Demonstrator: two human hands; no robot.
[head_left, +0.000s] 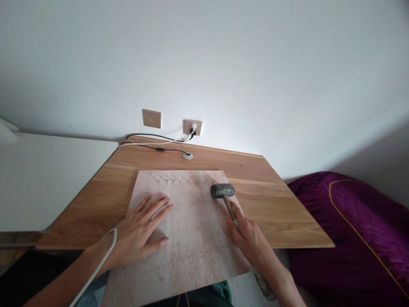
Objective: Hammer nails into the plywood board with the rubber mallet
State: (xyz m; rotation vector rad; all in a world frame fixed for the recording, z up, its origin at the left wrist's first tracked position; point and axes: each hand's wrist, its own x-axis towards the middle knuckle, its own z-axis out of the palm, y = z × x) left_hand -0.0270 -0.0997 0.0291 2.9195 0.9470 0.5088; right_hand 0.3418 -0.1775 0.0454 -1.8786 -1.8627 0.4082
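Note:
A pale plywood board (191, 238) lies on a wooden desk (281, 213) and overhangs its near edge. A row of several small nails (179, 181) stands along the board's far side. My left hand (140, 230) rests flat on the board's left part, fingers spread. My right hand (247, 238) is closed around the wooden handle of a hammer (223, 194). The hammer's dark metal head rests on the board near its far right corner, to the right of the nails.
A white cable (99, 266) runs over my left wrist. Two wall plates sit above the desk's far edge, with plugged cables (159, 143) and a grommet (187, 155). A white tabletop (41, 179) adjoins on the left. A purple cushion (358, 230) lies at the right.

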